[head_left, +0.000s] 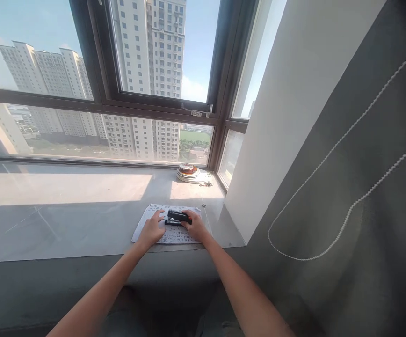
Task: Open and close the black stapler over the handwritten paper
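A black stapler (177, 216) lies sideways over a sheet of paper (175, 238) covered in handwriting, on the window sill. My right hand (195, 225) grips the stapler's right end, thumb below and fingers above. At its left end, my left hand (151, 229) rests over the paper with the fingers apart and curved toward the stapler's tip. Whether those fingertips touch the stapler I cannot tell. The stapler's jaws look parted at the left.
A stack of plates or round lids (188, 174) stands by the window corner, with a small dark chain-like item (206, 184) beside it. A tiny dark piece (203, 205) lies right of the paper. A white beaded cord (350, 210) hangs along the right wall.
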The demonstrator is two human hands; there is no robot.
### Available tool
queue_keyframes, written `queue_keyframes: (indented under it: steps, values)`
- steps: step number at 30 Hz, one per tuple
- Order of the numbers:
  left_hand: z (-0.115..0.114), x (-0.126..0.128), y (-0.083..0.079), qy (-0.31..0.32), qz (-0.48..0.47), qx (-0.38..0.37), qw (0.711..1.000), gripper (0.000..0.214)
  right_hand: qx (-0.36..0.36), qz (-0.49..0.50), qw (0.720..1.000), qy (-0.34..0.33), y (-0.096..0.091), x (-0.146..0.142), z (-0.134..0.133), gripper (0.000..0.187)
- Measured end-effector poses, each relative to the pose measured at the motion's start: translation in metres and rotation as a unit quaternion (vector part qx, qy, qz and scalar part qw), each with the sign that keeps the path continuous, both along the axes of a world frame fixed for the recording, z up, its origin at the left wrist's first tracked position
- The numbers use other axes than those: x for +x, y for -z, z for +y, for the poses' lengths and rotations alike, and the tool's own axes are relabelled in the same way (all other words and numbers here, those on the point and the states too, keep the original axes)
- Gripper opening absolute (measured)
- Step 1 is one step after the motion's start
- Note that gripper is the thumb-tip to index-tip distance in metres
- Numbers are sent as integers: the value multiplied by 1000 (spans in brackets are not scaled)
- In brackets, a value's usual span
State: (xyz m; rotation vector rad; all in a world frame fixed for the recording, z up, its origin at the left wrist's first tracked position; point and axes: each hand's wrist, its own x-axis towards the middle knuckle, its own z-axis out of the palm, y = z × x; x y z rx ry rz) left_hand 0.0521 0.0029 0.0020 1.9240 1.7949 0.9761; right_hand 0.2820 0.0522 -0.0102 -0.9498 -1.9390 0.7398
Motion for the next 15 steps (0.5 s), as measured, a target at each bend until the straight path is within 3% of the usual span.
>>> queue_keyframes:
  steps: [5,11,13,15]
  values:
    - [-2,16,6,37,-90,-1,995,75,-5,11,1000,11,-1,1,1,38]
    - [8,6,11,85,-163,-36,982,84,11,2,1000,26,1,0,3,37]
    - [11,-1,13,117,-144,-33,982,82,25,-12,999,28,1,-1,2,36]
    - [11,-9,17,123,-62,1,990,73,35,-21,999,22,0,-3,0,34]
